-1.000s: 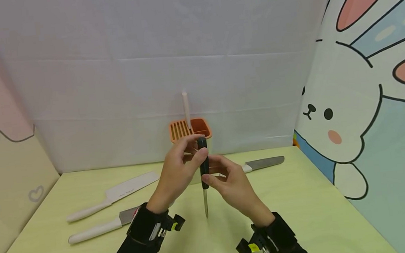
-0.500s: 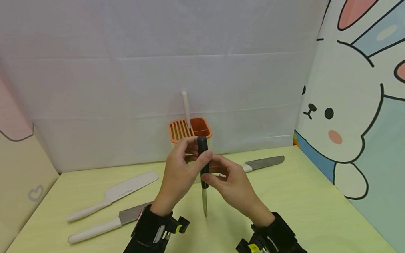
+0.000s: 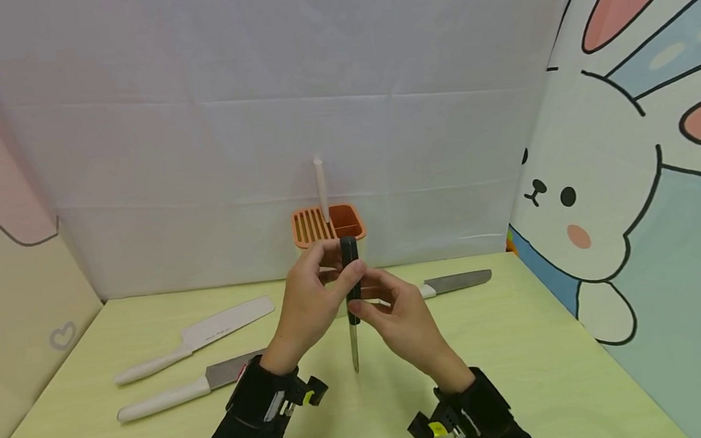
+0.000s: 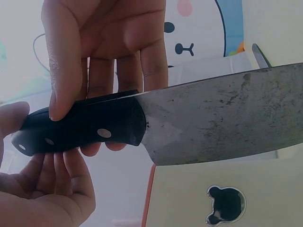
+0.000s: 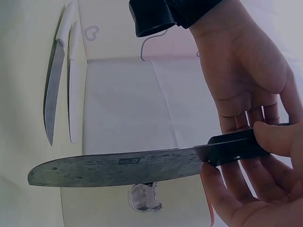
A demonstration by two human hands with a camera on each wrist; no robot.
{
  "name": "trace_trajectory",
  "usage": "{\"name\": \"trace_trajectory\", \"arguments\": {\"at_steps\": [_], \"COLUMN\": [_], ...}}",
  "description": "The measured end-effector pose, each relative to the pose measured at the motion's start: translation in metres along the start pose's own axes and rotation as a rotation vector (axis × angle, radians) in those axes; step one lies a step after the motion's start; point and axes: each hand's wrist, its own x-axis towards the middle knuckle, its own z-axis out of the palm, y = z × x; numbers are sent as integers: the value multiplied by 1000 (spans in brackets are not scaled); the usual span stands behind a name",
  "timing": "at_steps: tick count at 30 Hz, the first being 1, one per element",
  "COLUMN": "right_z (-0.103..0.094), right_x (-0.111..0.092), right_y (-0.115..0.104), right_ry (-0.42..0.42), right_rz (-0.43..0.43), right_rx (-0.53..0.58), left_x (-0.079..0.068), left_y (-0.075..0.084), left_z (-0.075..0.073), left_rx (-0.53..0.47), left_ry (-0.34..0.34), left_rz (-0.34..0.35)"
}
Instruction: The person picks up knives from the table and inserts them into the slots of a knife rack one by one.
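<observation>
Between my two hands hangs a kitchen knife (image 3: 351, 281) with a black riveted handle, its blade (image 5: 113, 170) pointing down and seen nearly edge-on in the head view. My left hand (image 3: 313, 295) pinches the upper part of the handle (image 4: 90, 124). Lower on that handle, close to the blade, my right hand (image 3: 406, 322) grips with thumb and fingers. Dark marks spot the broad blade in the left wrist view. Just beyond the hands stands a knife holder (image 3: 312, 228) with an orange slotted top, partly hidden by them. A white-handled knife (image 3: 321, 190) stands upright in it.
To the left lie a white cleaver (image 3: 228, 323) and a white-handled knife (image 3: 166, 400), its blade tip hidden behind my left wrist. Another knife (image 3: 459, 281) lies at the back right, partly behind my right hand. A white sheet (image 3: 195, 156) covers the back wall.
My left wrist has shifted slightly to the right, uncovering more of the lower left knife's blade. The black-handled knife and my right hand have hardly moved.
</observation>
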Motion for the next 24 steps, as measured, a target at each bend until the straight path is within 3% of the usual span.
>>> {"name": "trace_trajectory", "arguments": {"at_steps": [6, 14, 24], "right_z": [1, 2, -8], "right_x": [0, 2, 2], "right_y": [1, -1, 0], "right_ry": [-9, -13, 13], "right_rz": [-32, -70, -59], "right_rx": [-10, 8, -81], "left_x": [4, 10, 34], "left_y": [2, 41, 57], "left_z": [-4, -19, -34], "left_rx": [18, -13, 26], "left_ry": [-12, -7, -11], "left_rz": [3, -32, 25]}}
